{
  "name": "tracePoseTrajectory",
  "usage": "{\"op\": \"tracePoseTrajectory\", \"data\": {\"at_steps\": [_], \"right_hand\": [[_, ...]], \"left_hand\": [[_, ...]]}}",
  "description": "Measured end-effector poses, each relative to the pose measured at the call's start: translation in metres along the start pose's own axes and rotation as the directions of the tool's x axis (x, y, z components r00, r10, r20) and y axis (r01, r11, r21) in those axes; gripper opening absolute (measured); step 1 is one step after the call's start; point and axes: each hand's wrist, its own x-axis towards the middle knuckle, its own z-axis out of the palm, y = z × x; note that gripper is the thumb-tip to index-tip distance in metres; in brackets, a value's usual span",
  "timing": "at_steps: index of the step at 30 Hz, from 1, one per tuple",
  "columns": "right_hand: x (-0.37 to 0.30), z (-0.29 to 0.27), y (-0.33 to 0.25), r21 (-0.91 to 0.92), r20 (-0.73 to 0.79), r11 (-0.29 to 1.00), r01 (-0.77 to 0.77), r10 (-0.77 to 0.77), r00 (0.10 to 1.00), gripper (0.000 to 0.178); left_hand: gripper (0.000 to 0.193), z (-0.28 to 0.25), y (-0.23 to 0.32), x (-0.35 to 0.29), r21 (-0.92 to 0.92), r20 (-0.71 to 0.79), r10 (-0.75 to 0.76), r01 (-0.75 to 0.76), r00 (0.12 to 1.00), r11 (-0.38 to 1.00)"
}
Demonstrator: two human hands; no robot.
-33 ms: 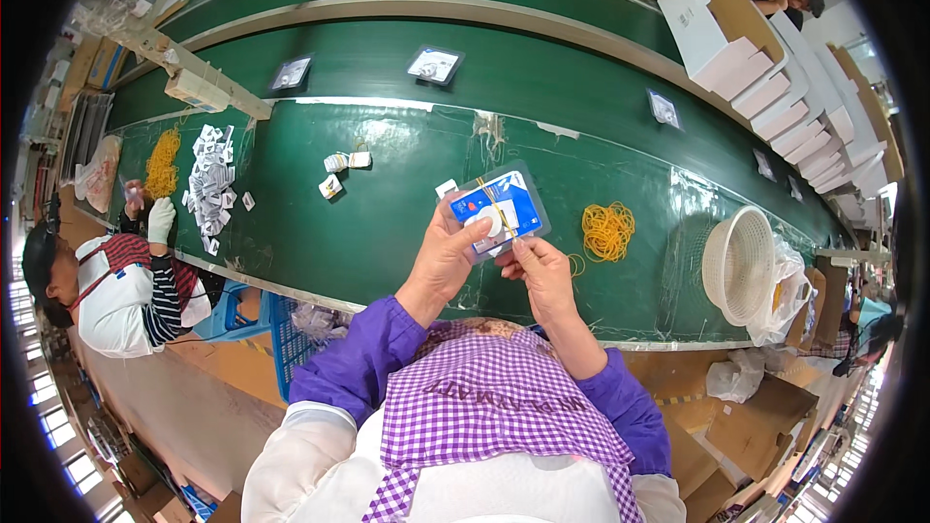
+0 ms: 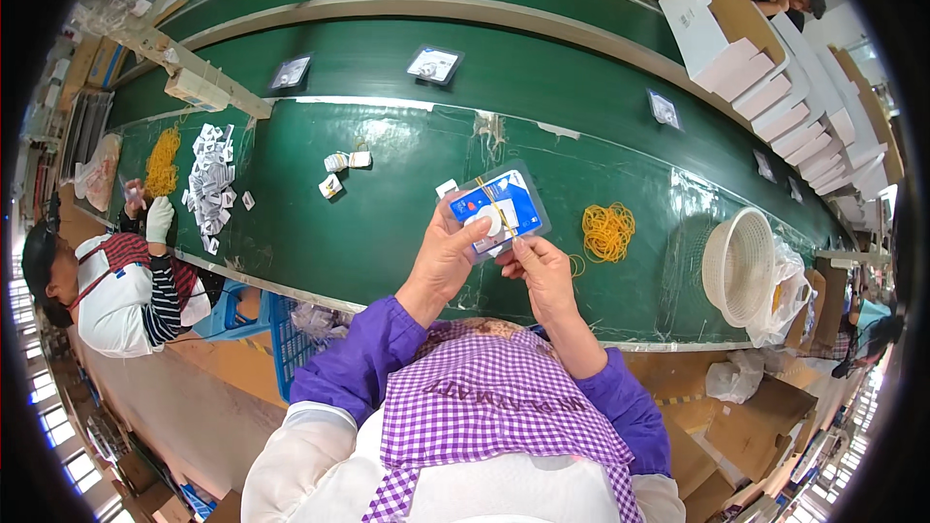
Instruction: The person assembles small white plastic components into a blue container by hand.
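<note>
My left hand [image 2: 441, 257] holds a flat clear pack with a blue-and-white card [image 2: 524, 205] in it. The left thumb lies across the front of the pack, over a round white part, and the other fingers go behind. A thin yellow rubber band [image 2: 498, 201] runs across its face. At the pack's lower right corner, my right hand [image 2: 548, 279] pinches the edge between thumb and fingers. A small white packet [image 2: 446, 188] shows just behind the pack. To the right on the green table lies a heap of yellow rubber bands [image 2: 608, 232], with a loose one nearer my right hand.
Small banded white packets [image 2: 358, 160] lie left of centre. Beyond runs a green belt carrying flat packs [image 2: 434, 65]. A co-worker [image 2: 121, 295] sits at the left by a pile of white pieces [image 2: 210, 179]. A white basket [image 2: 715, 266] stands at the right.
</note>
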Motion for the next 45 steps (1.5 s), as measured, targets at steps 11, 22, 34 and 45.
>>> {"op": "tracePoseTrajectory", "data": {"at_steps": [11, 22, 34, 45], "right_hand": [[0.022, -0.026, 0.018, -0.208, 0.1, 0.954, -0.215, 0.239, 0.966, 0.02], [0.022, -0.05, 0.028, -0.182, 0.06, 0.939, -0.293, 0.308, 0.949, 0.019], [0.006, -0.076, 0.007, -0.077, -0.066, 0.956, -0.283, 0.278, 0.958, 0.018], [0.037, -0.055, -0.044, 0.002, -0.052, 1.0, -0.008, 0.008, 0.999, 0.02]], "left_hand": [[0.045, -0.117, 0.118, -0.055, 0.893, -0.128, -0.296, 0.24, 0.946, 0.38], [0.046, -0.057, 0.126, 0.049, 0.797, 0.28, 0.071, -0.191, 0.957, -0.573], [0.017, -0.048, 0.113, 0.257, 0.744, 0.413, 0.31, -0.121, 0.856, -0.658], [0.027, 0.0, 0.03, 0.072, 0.564, 0.071, -0.193, 0.121, 0.979, 0.817]]}}
